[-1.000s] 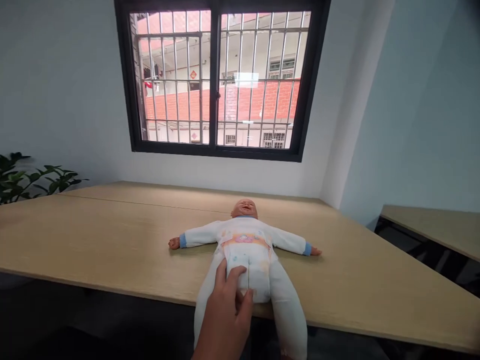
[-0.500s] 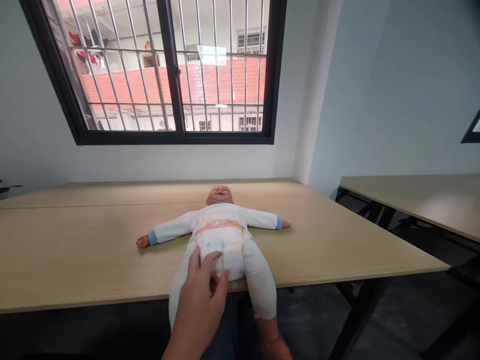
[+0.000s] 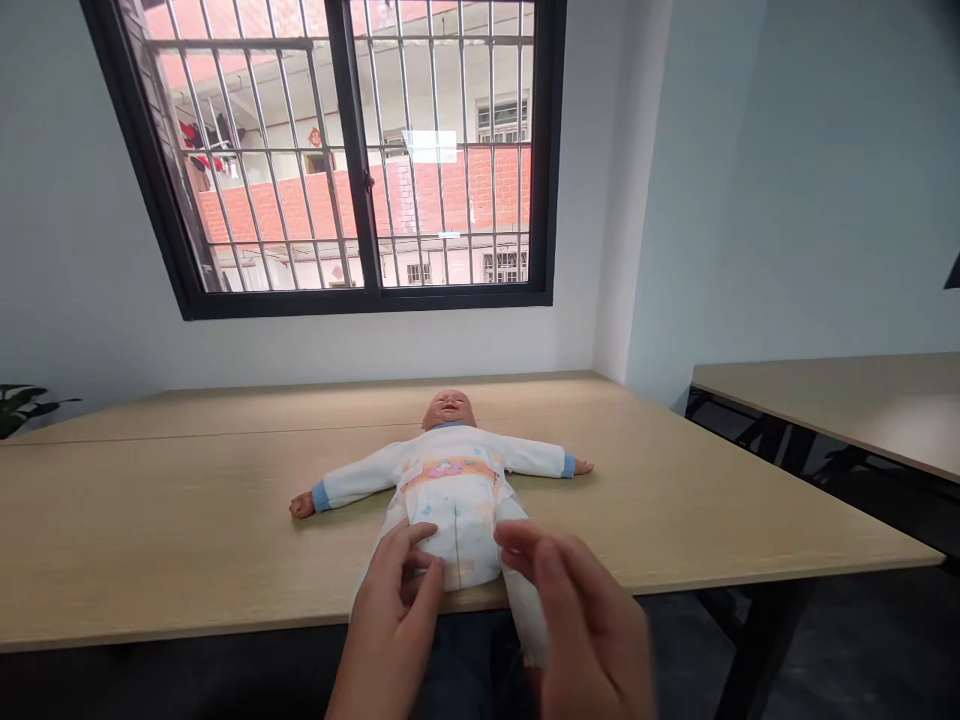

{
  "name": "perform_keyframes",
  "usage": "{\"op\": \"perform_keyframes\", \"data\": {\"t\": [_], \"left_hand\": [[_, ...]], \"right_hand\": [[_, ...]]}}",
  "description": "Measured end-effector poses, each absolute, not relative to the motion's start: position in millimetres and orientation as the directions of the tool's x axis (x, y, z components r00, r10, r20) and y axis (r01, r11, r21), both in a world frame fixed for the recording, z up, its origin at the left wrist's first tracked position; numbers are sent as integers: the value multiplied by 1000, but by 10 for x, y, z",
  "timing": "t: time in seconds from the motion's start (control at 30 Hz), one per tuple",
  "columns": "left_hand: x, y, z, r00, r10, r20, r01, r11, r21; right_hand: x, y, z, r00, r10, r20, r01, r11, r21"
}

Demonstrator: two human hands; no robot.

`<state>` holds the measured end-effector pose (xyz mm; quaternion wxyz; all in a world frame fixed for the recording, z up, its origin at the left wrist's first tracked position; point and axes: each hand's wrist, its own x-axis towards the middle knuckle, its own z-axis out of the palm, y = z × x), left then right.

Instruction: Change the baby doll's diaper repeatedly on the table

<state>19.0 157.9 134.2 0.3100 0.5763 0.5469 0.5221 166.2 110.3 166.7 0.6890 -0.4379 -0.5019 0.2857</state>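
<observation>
A baby doll (image 3: 367, 477) in white clothes with blue cuffs lies face up on the table, arms spread, legs over the front edge. Around its hips is a white diaper (image 3: 469, 540) with an orange printed waistband. My left hand (image 3: 397, 600) rests at the diaper's left side by the leg, fingers curved and thumb apart, gripping nothing that I can see. Closer to the camera, my right hand (image 3: 585, 620) hovers over the doll's other leg, slightly blurred, thumb and fingers apart with nothing visible between them. It hides much of that leg.
The doll lies on a light wooden table (image 3: 187, 540) with its front edge toward me. Behind it are a wall and a barred window (image 3: 367, 180). A second table (image 3: 840, 400) stands to the right. Leaves of a plant (image 3: 26, 405) show at the far left.
My right hand has come into view from below, over the doll's leg on the right. My left hand stays by the diaper. The view has tilted up slightly.
</observation>
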Motion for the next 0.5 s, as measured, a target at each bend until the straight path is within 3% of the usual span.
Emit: {"op": "perform_keyframes", "data": {"t": [0.1, 0.2, 0.3, 0.5], "left_hand": [[173, 1588, 1304, -225, 937, 266, 306, -191, 933], [191, 1607, 1252, -260, 896, 360, 369, -252, 895], [228, 1631, 1233, -261, 858, 441, 402, -319, 858], [271, 1667, 1272, -242, 881, 406, 308, -327, 893]], "right_hand": [[1590, 1471, 1581, 284, 888, 362, 149, 332, -931], [1567, 1664, 1459, 252, 915, 316, 246, 255, -935], [1559, 1688, 1406, 248, 917, 312, 233, 256, -938], [1523, 1646, 1426, 253, 889, 381, 302, 301, -905]]}}
